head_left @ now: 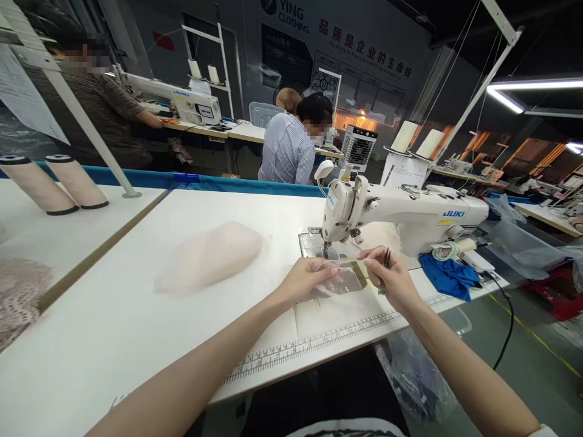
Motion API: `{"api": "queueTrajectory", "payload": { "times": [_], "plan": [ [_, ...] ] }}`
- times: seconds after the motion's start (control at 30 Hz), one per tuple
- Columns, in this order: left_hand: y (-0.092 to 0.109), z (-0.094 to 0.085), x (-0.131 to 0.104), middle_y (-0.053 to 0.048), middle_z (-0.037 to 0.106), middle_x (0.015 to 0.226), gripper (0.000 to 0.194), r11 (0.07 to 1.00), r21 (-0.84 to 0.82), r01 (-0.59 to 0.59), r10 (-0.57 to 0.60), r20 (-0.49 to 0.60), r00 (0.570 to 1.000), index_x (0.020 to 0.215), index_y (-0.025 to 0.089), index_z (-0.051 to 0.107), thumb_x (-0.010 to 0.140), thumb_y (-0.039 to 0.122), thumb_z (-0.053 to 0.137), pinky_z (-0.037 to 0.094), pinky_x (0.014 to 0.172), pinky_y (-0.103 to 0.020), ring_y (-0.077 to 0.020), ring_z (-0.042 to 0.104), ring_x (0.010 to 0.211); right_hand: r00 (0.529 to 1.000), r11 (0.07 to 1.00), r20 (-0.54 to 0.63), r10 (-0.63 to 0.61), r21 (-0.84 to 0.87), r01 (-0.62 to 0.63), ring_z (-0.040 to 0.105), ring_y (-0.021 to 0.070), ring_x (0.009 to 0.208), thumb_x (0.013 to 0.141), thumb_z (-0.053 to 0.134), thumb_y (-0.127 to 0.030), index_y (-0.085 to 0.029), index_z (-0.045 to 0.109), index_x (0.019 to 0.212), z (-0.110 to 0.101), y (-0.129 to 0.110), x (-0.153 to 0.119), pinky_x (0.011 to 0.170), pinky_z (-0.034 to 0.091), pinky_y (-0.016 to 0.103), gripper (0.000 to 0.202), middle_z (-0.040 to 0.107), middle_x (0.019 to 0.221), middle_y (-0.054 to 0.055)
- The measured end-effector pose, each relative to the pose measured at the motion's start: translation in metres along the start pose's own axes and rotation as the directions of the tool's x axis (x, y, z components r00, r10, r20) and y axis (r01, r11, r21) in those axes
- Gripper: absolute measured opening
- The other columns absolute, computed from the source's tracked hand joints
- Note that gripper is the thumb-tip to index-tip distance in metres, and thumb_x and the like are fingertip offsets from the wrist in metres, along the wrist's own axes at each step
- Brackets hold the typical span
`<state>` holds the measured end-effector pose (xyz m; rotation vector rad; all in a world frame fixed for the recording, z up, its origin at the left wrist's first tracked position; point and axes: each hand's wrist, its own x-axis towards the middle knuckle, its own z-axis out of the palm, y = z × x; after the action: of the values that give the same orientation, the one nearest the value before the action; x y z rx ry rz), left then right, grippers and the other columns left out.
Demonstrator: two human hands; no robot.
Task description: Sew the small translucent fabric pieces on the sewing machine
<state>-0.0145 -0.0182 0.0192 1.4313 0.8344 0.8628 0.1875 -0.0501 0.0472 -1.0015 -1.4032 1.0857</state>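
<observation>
1. Left hand (317,276): pinching a thin, sheer, pale fabric piece (328,265), fingers partly hiding it
2. Right hand (386,278): thumb and index pinched together near the piece's right side, cannot tell if on cloth or thread; small dark pointed metal tool (387,257) kept in the same hand, tips up
3. Fabric piece location: raised between both hands, above the white bench (136,346), just in front of the needle area
4. Obstacle directly beyond the hands: white sewing machine with blue JUKI lettering (419,206), its head and needle close over the shiny metal plate (310,243)
5. Left of hands, well apart: loose heap of sheer pale cloth (214,258) on open bench surface
6. Near edge: black printed ruler scale (319,341) running under the forearms, partly covered by the left one
7. Right of hands, by the machine base: crumpled bright blue cloth (449,277), with a white box with a black cable (476,261) next to it
8. Behind machine: two cream thread cones (415,139) on a stand
9. Far left: two pale pink thread cones with black ends (59,185) beside a white upright pole (84,118), pale lace fabric (20,291) nearer
10. Across the bench: person in striped shirt (286,145), another in dark patterned top (98,106), both clear of the work
</observation>
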Motion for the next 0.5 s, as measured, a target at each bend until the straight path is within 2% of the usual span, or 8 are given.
{"api": "queueTrajectory", "payload": {
  "times": [0.07, 0.13, 0.27, 0.37, 0.43, 0.5],
  "plan": [
    [0.001, 0.000, 0.000, -0.006, 0.071, 0.079, 0.030, 1.000, -0.011, 0.010, -0.010, 0.016, 1.000, 0.080, 0.015, 0.070, 0.076, 0.044, 0.067, 0.049, 0.061, -0.025, -0.0138, 0.061, 0.065, 0.994, 0.989, 0.080, 0.075, 0.120, -0.085, 0.028, 0.0030, 0.040, 0.081, 0.065, -0.042, -0.021, 0.047, 0.079, 0.001, 0.003, 0.000, 0.037, 0.013, 0.021, 0.028, 0.061, 0.076, -0.002],
    [0.002, 0.000, -0.001, -0.006, 0.070, 0.082, 0.031, 1.000, -0.015, 0.021, -0.020, 0.044, 0.999, 0.081, 0.014, 0.068, 0.075, 0.045, 0.066, 0.049, 0.063, -0.026, -0.0136, 0.061, 0.066, 0.990, 0.984, 0.109, 0.092, 0.145, -0.107, 0.032, 0.0042, 0.040, 0.082, 0.064, -0.043, -0.021, 0.045, 0.079, 0.004, 0.005, 0.000, 0.037, 0.014, 0.019, 0.029, 0.058, 0.067, -0.004],
    [0.007, 0.000, -0.004, -0.005, 0.068, 0.080, 0.033, 0.999, -0.015, 0.052, -0.050, 0.113, 0.992, 0.088, 0.016, 0.068, 0.074, 0.046, 0.067, 0.049, 0.066, -0.027, -0.0150, 0.062, 0.070, 0.994, 0.989, 0.079, 0.071, 0.125, -0.081, 0.036, 0.0055, 0.043, 0.082, 0.065, -0.041, -0.022, 0.045, 0.081, 0.012, 0.003, 0.002, 0.038, 0.017, 0.017, 0.027, 0.050, 0.057, -0.008],
    [0.010, 0.001, -0.005, -0.002, 0.066, 0.072, 0.034, 0.997, -0.001, 0.073, -0.071, 0.172, 0.982, 0.093, 0.017, 0.069, 0.073, 0.044, 0.070, 0.047, 0.061, -0.025, -0.0135, 0.061, 0.066, 0.989, 0.995, 0.136, 0.059, 0.072, -0.070, 0.035, 0.0054, 0.044, 0.083, 0.063, -0.041, -0.022, 0.046, 0.083, 0.019, -0.002, 0.003, 0.039, 0.020, 0.017, 0.026, 0.049, 0.056, -0.008],
    [0.010, 0.002, -0.005, -0.001, 0.063, 0.064, 0.031, 0.997, 0.007, 0.080, -0.080, 0.191, 0.978, 0.085, 0.016, 0.070, 0.072, 0.044, 0.071, 0.044, 0.057, -0.024, -0.0119, 0.058, 0.059, 0.986, 1.000, 0.168, 0.023, 0.014, -0.026, 0.034, 0.0058, 0.044, 0.084, 0.060, -0.041, -0.022, 0.045, 0.083, 0.022, -0.003, 0.004, 0.040, 0.022, 0.018, 0.024, 0.045, 0.055, -0.009],
    [0.008, 0.002, -0.003, 0.000, 0.061, 0.060, 0.029, 0.997, 0.003, 0.076, -0.075, 0.179, 0.981, 0.077, 0.016, 0.069, 0.072, 0.045, 0.070, 0.043, 0.055, -0.023, -0.0106, 0.055, 0.055, 0.989, 0.997, 0.143, -0.039, -0.061, 0.048, 0.032, 0.0066, 0.044, 0.085, 0.057, -0.040, -0.022, 0.044, 0.083, 0.023, -0.004, 0.004, 0.042, 0.024, 0.019, 0.023, 0.039, 0.053, -0.010]
  ]
}}
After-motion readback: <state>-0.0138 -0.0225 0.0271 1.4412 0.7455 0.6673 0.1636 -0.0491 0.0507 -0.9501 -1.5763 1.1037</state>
